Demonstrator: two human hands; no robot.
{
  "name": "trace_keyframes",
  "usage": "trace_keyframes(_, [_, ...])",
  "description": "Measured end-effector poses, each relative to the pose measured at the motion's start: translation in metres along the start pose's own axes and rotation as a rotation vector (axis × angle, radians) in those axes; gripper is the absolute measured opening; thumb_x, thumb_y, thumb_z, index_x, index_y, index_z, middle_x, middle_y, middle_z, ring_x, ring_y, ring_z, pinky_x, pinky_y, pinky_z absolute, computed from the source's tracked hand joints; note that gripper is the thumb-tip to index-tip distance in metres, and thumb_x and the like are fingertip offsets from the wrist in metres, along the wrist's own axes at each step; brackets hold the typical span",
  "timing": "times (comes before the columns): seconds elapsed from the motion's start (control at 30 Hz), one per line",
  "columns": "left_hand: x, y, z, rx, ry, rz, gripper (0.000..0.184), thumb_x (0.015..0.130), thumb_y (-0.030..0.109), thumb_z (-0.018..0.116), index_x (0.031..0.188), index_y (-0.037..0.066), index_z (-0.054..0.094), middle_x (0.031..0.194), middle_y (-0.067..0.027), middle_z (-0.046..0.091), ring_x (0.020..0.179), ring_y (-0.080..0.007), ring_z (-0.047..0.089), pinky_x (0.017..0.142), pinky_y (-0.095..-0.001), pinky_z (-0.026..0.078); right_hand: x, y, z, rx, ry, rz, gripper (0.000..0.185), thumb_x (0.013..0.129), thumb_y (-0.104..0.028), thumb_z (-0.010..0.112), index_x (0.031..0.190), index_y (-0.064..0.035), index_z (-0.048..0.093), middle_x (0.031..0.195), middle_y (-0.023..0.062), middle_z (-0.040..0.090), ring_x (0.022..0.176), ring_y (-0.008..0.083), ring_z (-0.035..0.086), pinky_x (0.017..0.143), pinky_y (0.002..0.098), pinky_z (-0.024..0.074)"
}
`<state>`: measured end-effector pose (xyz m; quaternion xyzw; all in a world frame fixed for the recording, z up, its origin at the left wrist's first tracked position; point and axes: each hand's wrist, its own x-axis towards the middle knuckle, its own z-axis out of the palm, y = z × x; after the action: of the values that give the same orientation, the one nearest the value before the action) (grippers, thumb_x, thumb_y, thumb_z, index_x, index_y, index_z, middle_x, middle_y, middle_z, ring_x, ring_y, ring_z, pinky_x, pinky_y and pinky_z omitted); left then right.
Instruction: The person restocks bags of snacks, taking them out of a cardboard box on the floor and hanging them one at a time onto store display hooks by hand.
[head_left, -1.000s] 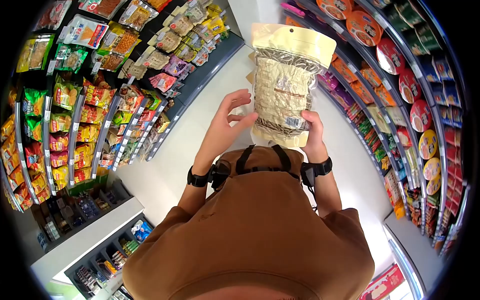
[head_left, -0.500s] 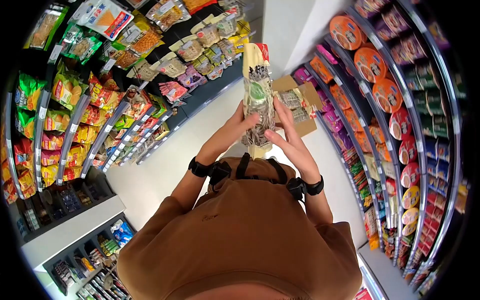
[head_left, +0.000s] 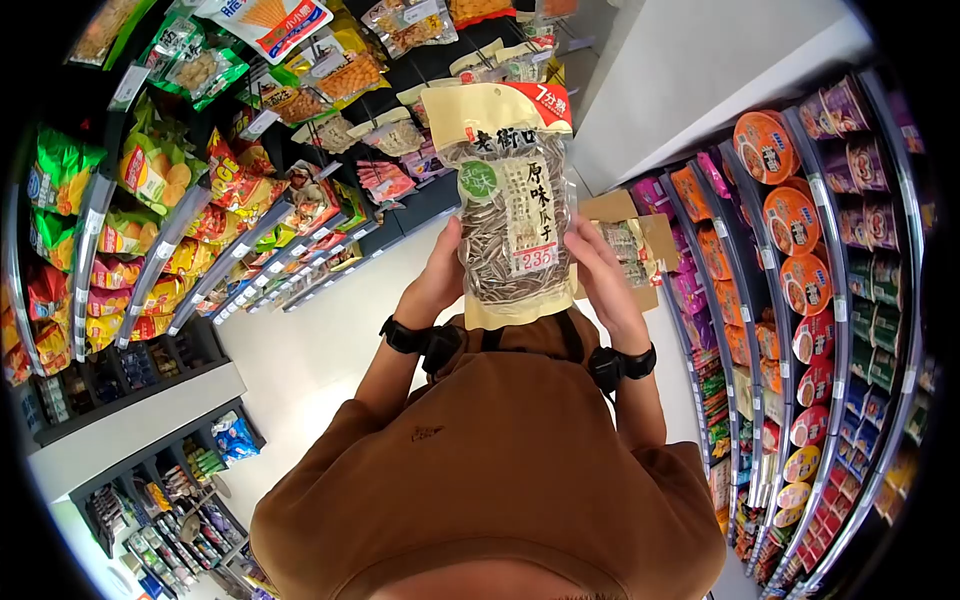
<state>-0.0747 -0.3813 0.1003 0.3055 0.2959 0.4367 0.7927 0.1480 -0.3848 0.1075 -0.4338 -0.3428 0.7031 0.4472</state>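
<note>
A large cream-and-clear bag of sunflower seeds (head_left: 510,215) is held upright in front of my chest, its printed front with a green round label and red corner facing me. My left hand (head_left: 440,272) grips its left edge, with the fingers partly hidden behind the bag. On the right edge, my right hand (head_left: 603,275) holds the bag between thumb and fingers. Behind the bag, an open cardboard box (head_left: 655,245) with similar packets inside stands on the floor to the right.
Hanging snack packets (head_left: 385,185) and shelves of chip bags (head_left: 150,170) line the left. Shelves with round instant noodle bowls (head_left: 805,285) curve along the right. A white pillar (head_left: 690,90) rises at the top. Lower left stands a counter with small goods (head_left: 180,490).
The bag has been turned from its back, through edge-on, to its front. My left hand, apart from it earlier, now holds its side. The view has swung right, bringing the box into sight.
</note>
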Motion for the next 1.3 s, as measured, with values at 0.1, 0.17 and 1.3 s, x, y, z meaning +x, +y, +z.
trace_keyframes(0.1, [0.016,0.024,-0.005,-0.025,-0.016,-0.041,0.071,0.094,0.057,0.033,0.141,0.004,0.028,0.140,-0.0124,0.039,0.125,-0.0243,0.043,0.104,-0.0393,0.035,0.022,-0.005,0.009,0.116,0.007,0.093,0.045,0.092,-0.023,0.056,0.129,-0.0013,0.043,0.113,0.0041,0.053,0.109,0.0088,0.045,0.094,0.0230,0.0323])
trace_keyframes(0.17, [0.070,0.022,0.003,-0.075,-0.034,-0.062,0.068,0.094,0.053,0.036,0.142,0.005,0.027,0.139,-0.0118,0.040,0.125,-0.0228,0.043,0.104,-0.0384,0.035,0.056,-0.028,-0.021,0.128,-0.053,0.042,0.045,0.091,-0.021,0.058,0.129,-0.0010,0.043,0.113,0.0046,0.054,0.108,0.0097,0.047,0.094,0.0233,0.0334])
trace_keyframes(1.3, [0.458,0.003,-0.183,1.172,-0.236,-0.635,0.053,0.089,0.048,0.052,0.111,0.002,0.061,0.099,-0.0101,0.064,0.084,-0.0174,0.063,0.067,-0.0306,0.050,0.435,0.019,-0.256,-0.214,-0.016,0.605,0.057,0.081,-0.031,0.069,0.119,0.0070,0.051,0.106,0.0112,0.063,0.091,0.0157,0.062,0.077,0.0273,0.0492])
